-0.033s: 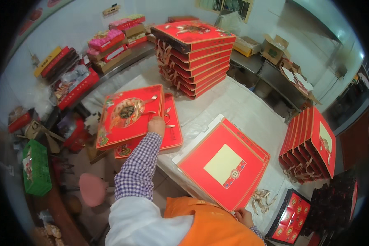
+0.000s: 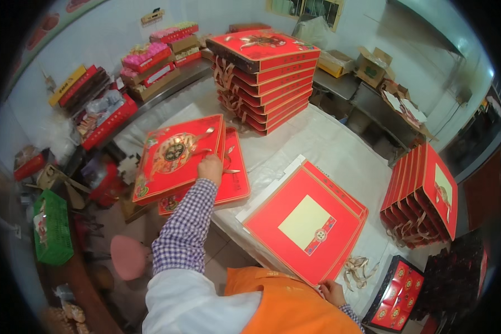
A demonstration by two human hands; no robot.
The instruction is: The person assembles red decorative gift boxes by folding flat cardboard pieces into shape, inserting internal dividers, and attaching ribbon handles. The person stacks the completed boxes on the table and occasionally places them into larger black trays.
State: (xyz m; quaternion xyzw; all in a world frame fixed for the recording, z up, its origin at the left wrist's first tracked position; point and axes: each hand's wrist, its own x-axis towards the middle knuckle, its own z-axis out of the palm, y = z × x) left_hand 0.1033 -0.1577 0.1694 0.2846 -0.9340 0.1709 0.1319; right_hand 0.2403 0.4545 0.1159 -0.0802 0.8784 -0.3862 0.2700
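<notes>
On the left part of the table, a red gift box [image 2: 175, 153] with a round food picture lies tilted and offset on top of another red gift box [image 2: 236, 179]. My left hand [image 2: 210, 168] is closed at the right edge of the upper box; its fingertips are partly hidden. A flat red carton [image 2: 261, 218] with a cream panel lies in front of me, white flaps showing along its left side. At its near corner my right hand [image 2: 333, 292] is closed with the corner between thumb and fingers. Tan ribbons [image 2: 359, 271] lie loose beside that hand.
A tall stack of red gift boxes [image 2: 278, 75] with ribbon handles stands at the table's back. More boxes [image 2: 414, 195] stand in a row at right, near a black-rimmed tray [image 2: 395, 295] of red packs. A pink stool [image 2: 129, 257] and green crate [image 2: 53, 228] are at left.
The view has shifted very slightly. My left hand has moved a little left and away from me along the upper gift box; my right hand stays at the carton's corner.
</notes>
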